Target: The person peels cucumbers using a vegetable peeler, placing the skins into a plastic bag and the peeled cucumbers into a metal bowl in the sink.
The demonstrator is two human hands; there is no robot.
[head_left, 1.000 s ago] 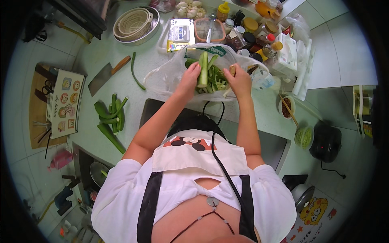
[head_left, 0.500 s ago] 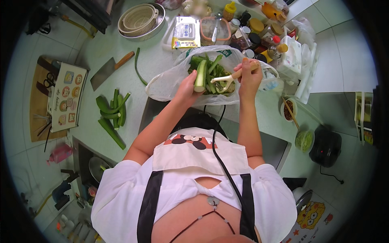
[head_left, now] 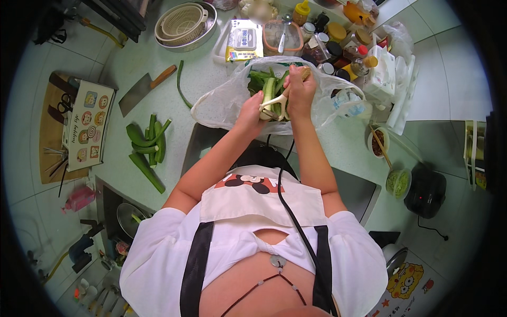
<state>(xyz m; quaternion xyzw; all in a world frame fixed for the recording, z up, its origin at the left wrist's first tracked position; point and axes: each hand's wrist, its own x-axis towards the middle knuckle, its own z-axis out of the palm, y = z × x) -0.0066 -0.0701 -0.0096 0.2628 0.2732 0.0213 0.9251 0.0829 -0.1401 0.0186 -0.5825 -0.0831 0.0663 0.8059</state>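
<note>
My left hand [head_left: 250, 112] is closed round a long green gourd [head_left: 269, 87], whose side shows pale streaks where skin is off. Held in my right hand [head_left: 301, 91] is a Y-shaped peeler [head_left: 281, 100] with a cream head and a wooden handle. The peeler's head lies against the gourd's near end, close to my left thumb. Both hands are over an open white plastic bag [head_left: 216, 108]. Green peelings and stalks show inside it, partly hidden behind my hands.
Left on the counter are several green gourd pieces [head_left: 149, 142], a cleaver [head_left: 138, 94] and a thin green stem [head_left: 181, 84]. Nested colanders [head_left: 182, 24] stand far left. Jars and bottles [head_left: 338, 50] crowd the back right. A bowl with chopsticks [head_left: 378, 143] sits at right.
My right hand has moved left and a little nearer with the peeler, bringing its head from beside the gourd onto the gourd's near end. My left hand still holds the gourd.
</note>
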